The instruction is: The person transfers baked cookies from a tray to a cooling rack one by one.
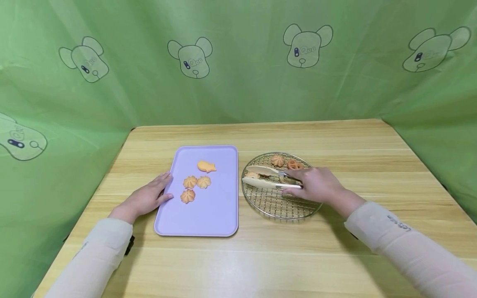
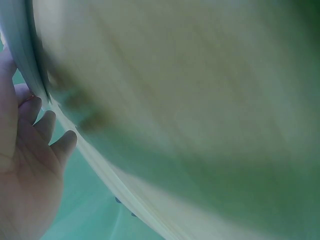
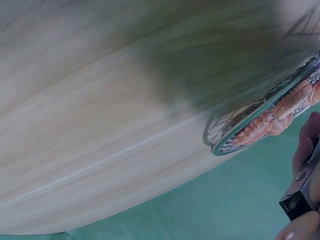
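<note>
My right hand (image 1: pixel 316 185) grips a pair of tongs (image 1: pixel 292 186) with metal arms and cream-coloured tips, low over a round wire rack (image 1: pixel 277 212). Between the tips is a cookie (image 1: pixel 253 175), partly hidden; whether they pinch it I cannot tell. Behind the tongs, a flower-shaped cookie (image 1: pixel 277 160) and a pretzel-shaped cookie (image 1: pixel 294 164) lie on the rack. My left hand (image 1: pixel 146 196) rests on the left edge of a purple tray (image 1: pixel 212 221), thumb over the rim. The tray bears a fish-shaped cookie (image 1: pixel 206 166) and three flower-shaped cookies, one a darker brown (image 1: pixel 188 196).
The wooden table (image 1: pixel 261 265) carries the tray and the rack side by side, a narrow gap between them. Green curtains (image 1: pixel 246 99) with printed bear heads hang at the back and sides. The rack stands slightly raised, as the right wrist view shows.
</note>
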{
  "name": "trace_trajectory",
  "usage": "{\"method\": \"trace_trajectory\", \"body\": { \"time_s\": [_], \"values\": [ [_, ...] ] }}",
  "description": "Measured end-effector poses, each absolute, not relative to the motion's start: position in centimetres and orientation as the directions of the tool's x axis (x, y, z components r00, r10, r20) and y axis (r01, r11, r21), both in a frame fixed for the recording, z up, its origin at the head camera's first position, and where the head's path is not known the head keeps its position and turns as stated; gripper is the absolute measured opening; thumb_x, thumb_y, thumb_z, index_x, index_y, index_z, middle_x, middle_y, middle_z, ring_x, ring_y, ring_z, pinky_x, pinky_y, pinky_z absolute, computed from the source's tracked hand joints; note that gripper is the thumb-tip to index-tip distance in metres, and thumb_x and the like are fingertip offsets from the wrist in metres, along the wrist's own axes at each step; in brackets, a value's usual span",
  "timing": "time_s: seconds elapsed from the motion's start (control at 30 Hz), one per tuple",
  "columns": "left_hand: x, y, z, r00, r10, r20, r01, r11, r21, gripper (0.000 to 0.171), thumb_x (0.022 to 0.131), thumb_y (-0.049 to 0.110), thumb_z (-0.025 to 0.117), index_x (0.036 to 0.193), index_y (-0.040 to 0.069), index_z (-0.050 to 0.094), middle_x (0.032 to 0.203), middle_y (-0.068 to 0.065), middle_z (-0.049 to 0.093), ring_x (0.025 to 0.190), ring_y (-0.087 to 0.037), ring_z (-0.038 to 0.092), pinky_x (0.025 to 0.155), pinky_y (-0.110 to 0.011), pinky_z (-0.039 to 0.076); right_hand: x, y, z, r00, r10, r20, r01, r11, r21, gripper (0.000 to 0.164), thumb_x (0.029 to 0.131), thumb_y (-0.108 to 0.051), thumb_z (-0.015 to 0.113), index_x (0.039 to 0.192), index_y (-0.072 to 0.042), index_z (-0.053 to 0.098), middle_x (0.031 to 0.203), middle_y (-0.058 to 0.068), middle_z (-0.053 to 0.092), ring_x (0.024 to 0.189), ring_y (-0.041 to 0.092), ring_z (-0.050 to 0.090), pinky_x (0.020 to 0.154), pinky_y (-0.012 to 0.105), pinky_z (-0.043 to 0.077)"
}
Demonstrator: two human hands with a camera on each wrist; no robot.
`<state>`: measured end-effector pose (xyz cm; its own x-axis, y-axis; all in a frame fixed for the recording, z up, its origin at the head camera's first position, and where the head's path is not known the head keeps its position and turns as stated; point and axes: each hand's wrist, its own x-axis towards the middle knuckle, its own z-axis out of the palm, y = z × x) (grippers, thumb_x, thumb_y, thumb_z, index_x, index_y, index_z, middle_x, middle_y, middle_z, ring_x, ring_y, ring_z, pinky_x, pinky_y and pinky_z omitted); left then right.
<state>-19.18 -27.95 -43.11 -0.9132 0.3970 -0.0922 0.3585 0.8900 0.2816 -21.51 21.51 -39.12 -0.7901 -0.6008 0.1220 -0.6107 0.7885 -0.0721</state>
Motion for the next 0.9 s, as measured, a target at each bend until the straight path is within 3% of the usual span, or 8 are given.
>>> {"method": "trace_trajectory", "body": {
  "time_s": [0.43,0.7,0.9],
  "values": [
    [-19.21,-28.0,-43.12,-0.915,0.391,-0.1,0.351,0.893,0.28,0.067,0.099,0.037,0.05,0.149,0.0,0.025,0.155,-0.017,0.018,0.14,-0.037,0.018,0.112,-0.049,0.021,-21.62,21.65,-39.23,-0.797,-0.594,0.112,-0.603,0.794,-0.078,0.069,0.082,-0.054,0.067,0.128,-0.002,0.06,0.107,0.021,0.067,0.074,0.032,0.068,0.052,0.04,0.053],
    [-19.24,-28.02,-43.17,-0.915,0.39,-0.102,0.351,0.895,0.276,0.068,0.099,0.038,0.05,0.15,0.0,0.024,0.156,-0.017,0.018,0.14,-0.036,0.018,0.112,-0.049,0.021,-21.68,21.36,-39.42,-0.805,-0.582,0.114,-0.591,0.802,-0.086,0.079,0.079,-0.06,0.067,0.134,-0.003,0.055,0.102,0.021,0.068,0.061,0.021,0.061,0.04,0.027,0.041],
    [-19.17,-27.94,-43.07,-0.914,0.394,-0.098,0.355,0.893,0.277,0.067,0.099,0.036,0.05,0.149,-0.001,0.025,0.155,-0.018,0.018,0.14,-0.036,0.019,0.112,-0.049,0.021,-21.7,20.77,-39.33,-0.815,-0.571,0.095,-0.579,0.81,-0.096,0.087,0.079,-0.066,0.062,0.139,-0.004,0.048,0.12,0.025,0.061,0.077,0.031,0.066,0.04,0.025,0.041]
  ]
}}
